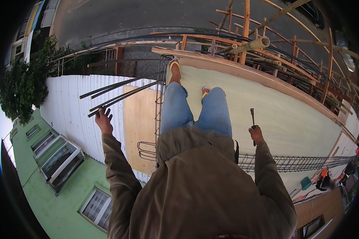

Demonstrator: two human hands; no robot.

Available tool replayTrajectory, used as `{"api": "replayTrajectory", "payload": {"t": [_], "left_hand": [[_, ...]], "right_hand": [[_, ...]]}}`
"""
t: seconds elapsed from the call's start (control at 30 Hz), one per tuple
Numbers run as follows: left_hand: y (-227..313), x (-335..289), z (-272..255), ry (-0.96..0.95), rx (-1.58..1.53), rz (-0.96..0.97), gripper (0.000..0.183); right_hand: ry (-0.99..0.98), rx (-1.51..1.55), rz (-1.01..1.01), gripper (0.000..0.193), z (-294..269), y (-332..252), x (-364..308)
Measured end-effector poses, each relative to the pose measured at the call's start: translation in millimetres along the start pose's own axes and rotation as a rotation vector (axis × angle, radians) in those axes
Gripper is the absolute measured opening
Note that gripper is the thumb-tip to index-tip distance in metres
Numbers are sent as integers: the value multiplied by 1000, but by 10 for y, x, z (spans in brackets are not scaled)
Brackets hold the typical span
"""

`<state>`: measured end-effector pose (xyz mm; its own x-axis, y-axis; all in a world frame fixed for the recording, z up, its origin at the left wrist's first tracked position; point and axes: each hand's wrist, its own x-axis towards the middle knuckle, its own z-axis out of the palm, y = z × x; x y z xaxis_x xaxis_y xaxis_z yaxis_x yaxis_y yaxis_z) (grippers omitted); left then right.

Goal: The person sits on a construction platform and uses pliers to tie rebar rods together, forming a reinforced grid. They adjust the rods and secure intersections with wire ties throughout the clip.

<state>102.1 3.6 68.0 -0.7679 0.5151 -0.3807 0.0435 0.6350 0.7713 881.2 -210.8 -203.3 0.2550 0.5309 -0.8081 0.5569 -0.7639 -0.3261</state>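
Out to the left, my left hand [104, 121] is closed at the free end of a dark steel rebar rod [125, 95], one of several that stick out sideways from a tied rebar cage [159, 99] beside my left leg. Some of its fingers are hidden behind the rods. On the right, my right hand [256, 134] grips a slim dark metal hand tool [252, 116] around its middle. The tool's small head points away from me, and its exact kind is too small to make out. Nothing touches the tool's head.
I stand in sandals on a pale deck [267, 115] edged by a wooden board [243, 71]. Timber and bamboo poles [249, 46] and cables lie beyond. A long rebar cage [299, 162] runs rightward. White corrugated sheets [83, 107] and a green house [52, 159] are left; people [327, 183] far right.
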Motion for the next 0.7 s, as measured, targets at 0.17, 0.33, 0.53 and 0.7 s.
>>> {"api": "replayTrajectory", "payload": {"t": [0.17,0.33,0.53,0.7], "left_hand": [[119,18,-106,-21,111,-4,53],[158,126,-46,-34,55,-56,36],[152,188,-24,-66,62,-88,28],[263,166,-95,-104,43,-130,26]], "right_hand": [[-77,-3,55,27,-16,-208,-211],[17,-104,-102,24,-108,-152,-358],[4,88,8,21,-191,-261,-661],[-100,160,300,37,-299,-910,-1271]]}}
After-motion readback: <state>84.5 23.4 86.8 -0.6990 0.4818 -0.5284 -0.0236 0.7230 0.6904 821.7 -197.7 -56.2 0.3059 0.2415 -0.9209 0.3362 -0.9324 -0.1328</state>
